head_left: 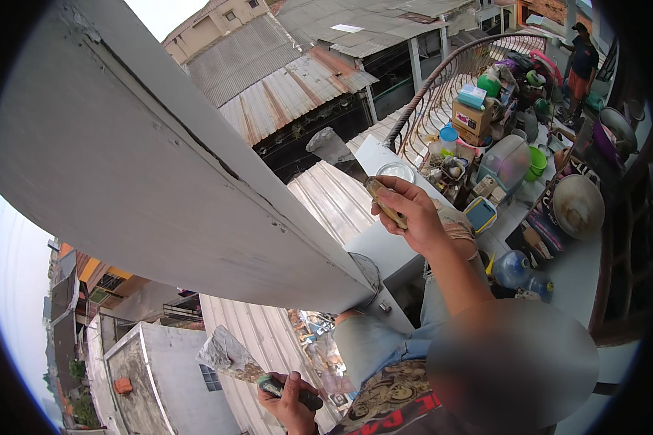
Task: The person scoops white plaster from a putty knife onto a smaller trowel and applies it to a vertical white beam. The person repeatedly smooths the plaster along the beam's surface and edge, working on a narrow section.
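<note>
My left hand [292, 406], low in the view, is closed round the dark handle of a putty knife [228, 354]. Its broad blade is smeared with whitish filler and points up and left. My right hand [411, 214] grips the worn handle of a second putty knife [329, 146], whose pale, coated blade reaches toward the rooftops. Between the hands rises a large grey-white pillar [196, 181], with a rough, cracked line along its edge; neither blade seems to touch it. Beyond my right hand, a round pale tin [396, 172] sits on the white ledge [370, 151].
My legs straddle the pillar's foot at a drop over metal roofs [334, 199]. Right of me, the balcony holds boxes [471, 119], a clear plastic bin [504, 161], a green bucket [535, 164] and a blue water jug [511, 268]. A curved railing [442, 72] borders it. Another person [582, 65] stands far right.
</note>
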The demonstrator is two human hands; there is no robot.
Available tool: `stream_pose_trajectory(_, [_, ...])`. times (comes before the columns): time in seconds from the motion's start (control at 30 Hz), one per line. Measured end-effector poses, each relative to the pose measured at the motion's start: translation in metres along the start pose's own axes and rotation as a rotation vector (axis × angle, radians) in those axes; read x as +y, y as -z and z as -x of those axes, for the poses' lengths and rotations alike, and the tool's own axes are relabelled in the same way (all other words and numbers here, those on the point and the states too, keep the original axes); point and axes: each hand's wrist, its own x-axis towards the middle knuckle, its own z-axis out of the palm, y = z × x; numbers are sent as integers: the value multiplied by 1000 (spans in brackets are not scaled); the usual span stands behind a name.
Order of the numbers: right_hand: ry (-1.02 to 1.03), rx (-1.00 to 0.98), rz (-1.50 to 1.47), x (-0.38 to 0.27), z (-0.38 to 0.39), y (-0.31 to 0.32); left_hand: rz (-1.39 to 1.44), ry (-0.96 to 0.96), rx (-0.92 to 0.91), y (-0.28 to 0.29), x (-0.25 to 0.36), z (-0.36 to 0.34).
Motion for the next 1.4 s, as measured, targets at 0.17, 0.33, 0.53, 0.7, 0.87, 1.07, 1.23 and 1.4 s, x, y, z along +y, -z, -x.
stream_pose_trajectory(0.17, [-53, 12, -23, 8, -7, 7, 137, -81, 234, -12, 7, -36])
stream_pose_trajectory(0.33, [-187, 17, -20, 35, -14, 23, 134, -176, 279, -23, 18, -55])
stream_pose_trajectory(0.53, [-176, -98, 68, 29, -18, 35, 237, -257, 219, -25, 40, -82])
stream_pose_trajectory(0.7, [-242, -132, -64, 22, -26, 45, 276, -335, 164, -28, 73, -89])
stream_pose_trajectory(0.87, [-263, -81, -112, 29, -27, 47, 324, -335, 146, -33, 87, -97])
stream_pose_trajectory(1.07, [-259, -7, -98, 24, -20, 50, 346, -331, 106, -31, 82, -108])
stream_pose_trajectory(1.23, [-235, -17, -92, 21, -14, 53, 326, -333, 55, -34, 79, -112])
stream_pose_trajectory(1.4, [-216, -185, -79, 8, -19, 44, 338, -312, 43, -28, 68, -115])
